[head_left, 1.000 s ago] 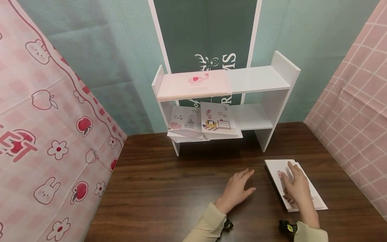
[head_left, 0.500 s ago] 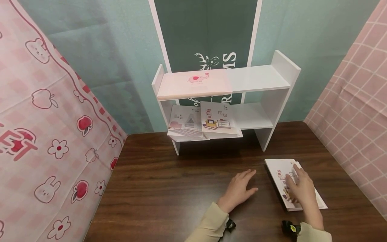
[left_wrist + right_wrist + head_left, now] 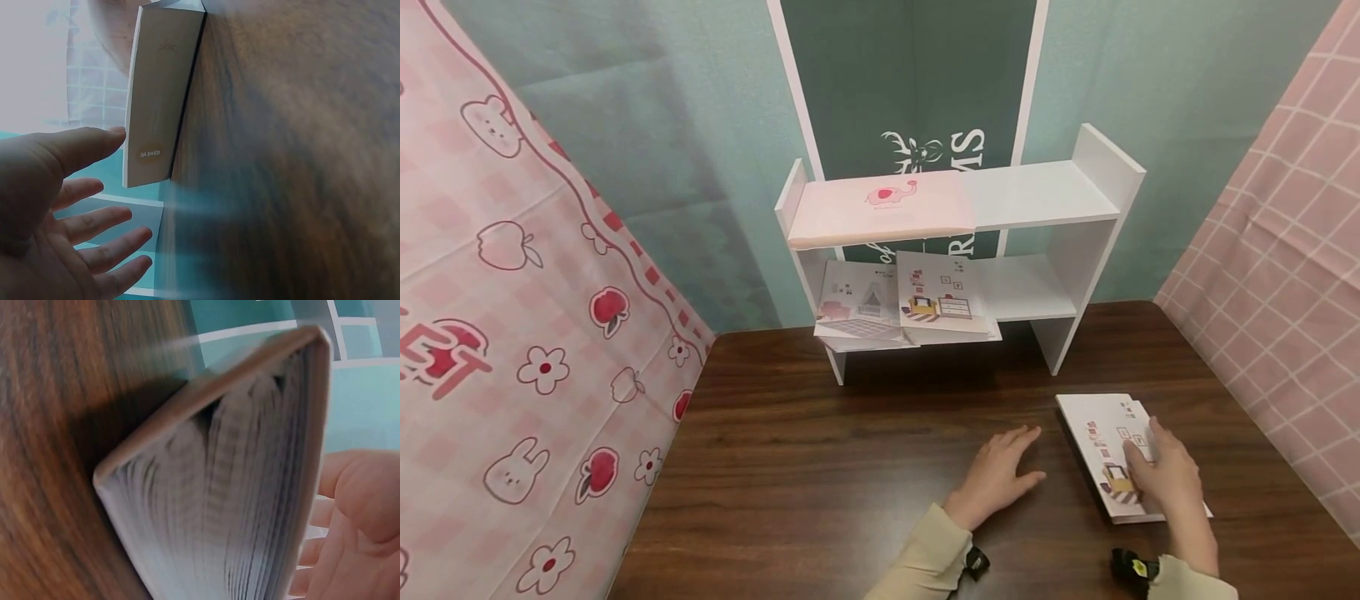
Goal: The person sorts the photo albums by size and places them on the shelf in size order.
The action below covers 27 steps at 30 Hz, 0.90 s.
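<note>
A thick white book (image 3: 1101,429) lies on the table at the right, its cover printed with a yellow armchair and a dresser. Over its lower right part my right hand (image 3: 1172,471) spreads with loosely bent fingers, hiding some of the cover. The right wrist view shows the book's page edges (image 3: 212,512) close up, with that hand's fingers along the cover side. To the left of the book, my left hand (image 3: 996,477) hovers near the table, holding nothing, thumb apart from the fingers. In the left wrist view, its thumb tip overlaps the edge of the book's spine (image 3: 159,94).
A white two-tier shelf (image 3: 1037,196) stands at the back. Two piles of books, a grey-and-pink one (image 3: 861,308) and one with a yellow armchair (image 3: 943,304), overhang its lower tier. A pink elephant-print piece (image 3: 842,212) covers the upper left. Printed cloths hang around the brown table (image 3: 790,467).
My right hand has slid right and toward me over the book, uncovering more of the cover picture. My left hand has shifted slightly right. The book has stayed in place.
</note>
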Tool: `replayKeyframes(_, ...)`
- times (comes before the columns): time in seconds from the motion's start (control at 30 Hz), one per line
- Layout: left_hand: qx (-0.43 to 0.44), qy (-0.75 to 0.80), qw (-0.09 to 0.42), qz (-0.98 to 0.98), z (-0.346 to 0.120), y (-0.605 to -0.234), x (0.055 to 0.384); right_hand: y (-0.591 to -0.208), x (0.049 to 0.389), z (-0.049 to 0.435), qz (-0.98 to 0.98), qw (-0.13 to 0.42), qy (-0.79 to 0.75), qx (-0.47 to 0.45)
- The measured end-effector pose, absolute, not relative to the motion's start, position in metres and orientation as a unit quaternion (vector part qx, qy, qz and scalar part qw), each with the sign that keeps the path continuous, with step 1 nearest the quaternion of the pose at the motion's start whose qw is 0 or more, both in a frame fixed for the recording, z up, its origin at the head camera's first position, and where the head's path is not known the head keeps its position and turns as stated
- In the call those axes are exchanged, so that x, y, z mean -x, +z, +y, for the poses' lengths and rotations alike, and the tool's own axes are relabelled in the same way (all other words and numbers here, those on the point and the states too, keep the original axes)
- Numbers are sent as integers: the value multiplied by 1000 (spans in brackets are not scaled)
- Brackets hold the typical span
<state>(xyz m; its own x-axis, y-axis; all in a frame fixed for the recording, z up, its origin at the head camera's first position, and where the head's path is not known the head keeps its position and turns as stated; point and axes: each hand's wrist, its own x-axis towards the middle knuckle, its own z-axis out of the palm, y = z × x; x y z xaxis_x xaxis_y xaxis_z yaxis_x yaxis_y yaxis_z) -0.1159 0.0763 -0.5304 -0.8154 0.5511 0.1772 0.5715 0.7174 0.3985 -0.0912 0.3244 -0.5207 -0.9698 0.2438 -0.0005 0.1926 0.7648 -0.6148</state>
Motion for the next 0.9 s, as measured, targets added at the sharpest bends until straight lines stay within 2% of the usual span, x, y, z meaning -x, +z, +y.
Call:
replayKeyframes(0.53,323,-242,13,-915,85,-537,112,-525,92,338,-936,-40,315,152)
replayKeyframes(0.9,320,-278,-22,-905,92,-543,112,-525,90,346,-936,-57,309,161)
